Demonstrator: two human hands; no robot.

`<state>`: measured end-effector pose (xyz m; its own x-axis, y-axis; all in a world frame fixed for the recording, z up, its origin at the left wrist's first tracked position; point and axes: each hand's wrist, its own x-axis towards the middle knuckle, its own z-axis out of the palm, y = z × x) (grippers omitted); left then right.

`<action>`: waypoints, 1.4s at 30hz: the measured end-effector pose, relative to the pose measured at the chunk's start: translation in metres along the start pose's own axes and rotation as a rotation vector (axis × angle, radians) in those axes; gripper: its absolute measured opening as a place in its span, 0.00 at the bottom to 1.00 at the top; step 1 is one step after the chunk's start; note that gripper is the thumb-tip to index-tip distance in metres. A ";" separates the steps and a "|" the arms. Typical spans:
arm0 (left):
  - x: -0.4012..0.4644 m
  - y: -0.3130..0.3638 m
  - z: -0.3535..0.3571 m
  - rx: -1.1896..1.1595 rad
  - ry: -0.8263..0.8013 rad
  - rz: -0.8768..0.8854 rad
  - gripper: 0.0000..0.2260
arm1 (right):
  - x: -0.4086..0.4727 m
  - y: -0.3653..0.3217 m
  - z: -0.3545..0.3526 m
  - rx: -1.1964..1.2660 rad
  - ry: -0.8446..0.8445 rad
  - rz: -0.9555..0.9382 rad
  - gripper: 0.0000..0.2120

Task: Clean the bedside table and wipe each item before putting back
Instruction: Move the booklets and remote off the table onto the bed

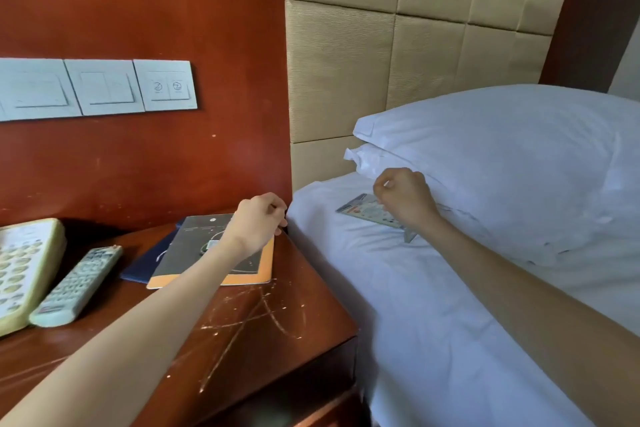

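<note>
Head view: task barely begun. Right hand, fingers curled, sets a card stand on the bed at three o'clock; left hand, curled, grip unclear, hovers over booklets. Phone and remote remain on the table, unwiped.

— What's on the bedside table?

— A scratched reddish wooden top. At its left edge a cream telephone, just beside it a pale remote control. Toward the back, a grey-and-orange booklet overlapping a dark blue folder.

— And the bed?

— White sheet, two stacked white pillows by the headboard. A printed card, perhaps on a clear stand, lies on the sheet before them.
</note>
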<state>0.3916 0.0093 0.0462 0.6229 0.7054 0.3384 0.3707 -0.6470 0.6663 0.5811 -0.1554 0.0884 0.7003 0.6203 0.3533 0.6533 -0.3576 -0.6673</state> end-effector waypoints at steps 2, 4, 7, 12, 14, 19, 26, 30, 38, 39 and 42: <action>-0.008 -0.014 -0.021 0.018 0.004 -0.010 0.10 | -0.011 -0.017 0.019 0.006 -0.029 -0.036 0.09; -0.014 -0.027 -0.043 0.030 0.019 -0.016 0.10 | -0.020 -0.032 0.037 0.083 -0.082 -0.045 0.09; -0.023 -0.046 -0.075 0.033 0.038 -0.037 0.08 | -0.033 -0.052 0.063 0.233 -0.162 -0.003 0.08; -0.043 -0.083 -0.114 0.028 0.066 -0.152 0.13 | -0.052 -0.085 0.108 0.380 -0.222 0.147 0.08; -0.052 -0.102 -0.126 0.039 0.086 -0.192 0.14 | -0.060 -0.096 0.127 0.378 -0.216 0.175 0.08; -0.066 -0.141 -0.155 -0.005 0.096 -0.193 0.13 | -0.077 -0.129 0.165 0.251 -0.160 0.146 0.06; -0.068 -0.173 -0.206 0.271 -0.068 -0.157 0.17 | -0.094 -0.186 0.185 0.292 -0.188 0.162 0.07; -0.074 -0.174 -0.216 0.372 -0.183 -0.181 0.20 | -0.096 -0.208 0.202 0.302 -0.185 0.099 0.08; -0.081 -0.149 -0.182 0.934 -0.183 -0.148 0.27 | -0.092 -0.204 0.209 0.300 -0.255 -0.009 0.10; -0.081 -0.149 -0.178 0.970 -0.173 -0.147 0.27 | -0.091 -0.202 0.207 0.300 -0.272 -0.014 0.10; -0.082 -0.149 -0.168 0.984 -0.167 -0.212 0.27 | -0.089 -0.192 0.201 0.364 -0.329 -0.011 0.09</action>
<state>0.1696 0.0970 0.0310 0.5383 0.8327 0.1300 0.8398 -0.5171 -0.1652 0.3357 -0.0016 0.0539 0.5277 0.8313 0.1747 0.4760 -0.1190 -0.8713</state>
